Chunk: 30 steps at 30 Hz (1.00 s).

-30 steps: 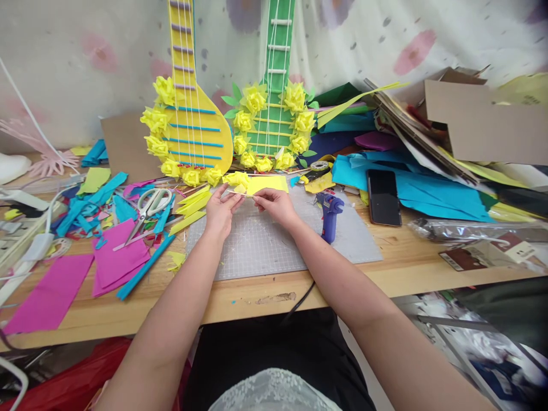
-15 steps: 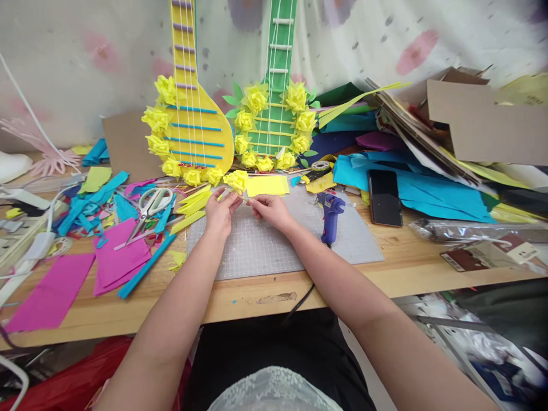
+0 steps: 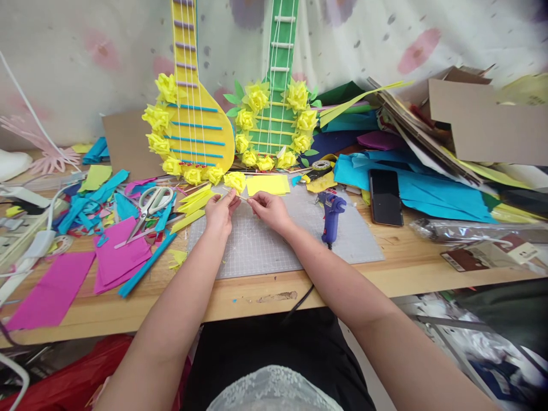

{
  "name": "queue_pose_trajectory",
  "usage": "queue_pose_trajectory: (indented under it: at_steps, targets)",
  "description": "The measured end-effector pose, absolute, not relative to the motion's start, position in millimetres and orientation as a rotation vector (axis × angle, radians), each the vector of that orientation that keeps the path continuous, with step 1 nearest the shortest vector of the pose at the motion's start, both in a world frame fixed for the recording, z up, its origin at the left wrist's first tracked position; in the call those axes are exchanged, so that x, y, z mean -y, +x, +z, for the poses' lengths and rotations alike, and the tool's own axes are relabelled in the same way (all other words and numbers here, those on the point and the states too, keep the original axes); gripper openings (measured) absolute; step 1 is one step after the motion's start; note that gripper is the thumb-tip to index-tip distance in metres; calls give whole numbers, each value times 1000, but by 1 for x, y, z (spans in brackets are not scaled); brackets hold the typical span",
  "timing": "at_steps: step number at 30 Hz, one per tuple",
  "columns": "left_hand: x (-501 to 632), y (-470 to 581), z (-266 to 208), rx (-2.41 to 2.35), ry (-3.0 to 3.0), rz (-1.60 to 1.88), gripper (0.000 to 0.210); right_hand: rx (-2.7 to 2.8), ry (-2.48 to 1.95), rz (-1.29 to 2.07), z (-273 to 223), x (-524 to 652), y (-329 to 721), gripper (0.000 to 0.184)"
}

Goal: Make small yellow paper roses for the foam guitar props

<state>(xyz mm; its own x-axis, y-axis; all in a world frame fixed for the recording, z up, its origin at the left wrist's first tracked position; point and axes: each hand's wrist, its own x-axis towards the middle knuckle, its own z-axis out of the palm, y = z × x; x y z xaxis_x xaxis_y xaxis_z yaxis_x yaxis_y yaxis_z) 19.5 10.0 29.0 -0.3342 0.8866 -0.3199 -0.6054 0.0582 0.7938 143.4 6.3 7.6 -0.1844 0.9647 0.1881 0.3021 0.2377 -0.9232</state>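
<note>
Over the grey cutting mat (image 3: 257, 251), my left hand (image 3: 220, 212) and my right hand (image 3: 269, 210) face each other, fingertips pinched. A thin pale stick (image 3: 243, 198) runs between them, held at both ends. Just beyond my left fingertips is a yellow paper flower (image 3: 235, 181); whether it is joined to the stick I cannot tell. Behind my right hand lie yellow paper sheets (image 3: 268, 184). Folded yellow strips (image 3: 192, 205) are left of my left hand. A blue glue gun (image 3: 331, 217) stands on the mat to the right.
At the back stand a yellow paper guitar (image 3: 201, 134) and a green one (image 3: 274, 123), both trimmed with yellow flowers. Scissors (image 3: 149, 208), pink paper (image 3: 53, 291) and blue scraps lie left. A phone (image 3: 385, 197), blue crepe paper (image 3: 440, 191) and cardboard (image 3: 483, 123) are right.
Both hands stay in nearly the same place, still pinching the stick. The fingers and the yellow flower have shifted only slightly.
</note>
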Motion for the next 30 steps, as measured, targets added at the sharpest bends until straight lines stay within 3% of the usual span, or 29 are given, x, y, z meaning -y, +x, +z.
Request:
queue_pose_trajectory:
  at_steps: [13,22,30]
  targets:
    - [-8,23,30,-1047,407,1553,27,1624,-1186,910,9,-6,144,22]
    - [-9,23,28,-1049,457,1564,35,1595,-1171,1089,9,-12,150,29]
    - [-8,24,29,-1087,482,1630,40,1539,-1058,1071,5,-17,150,21]
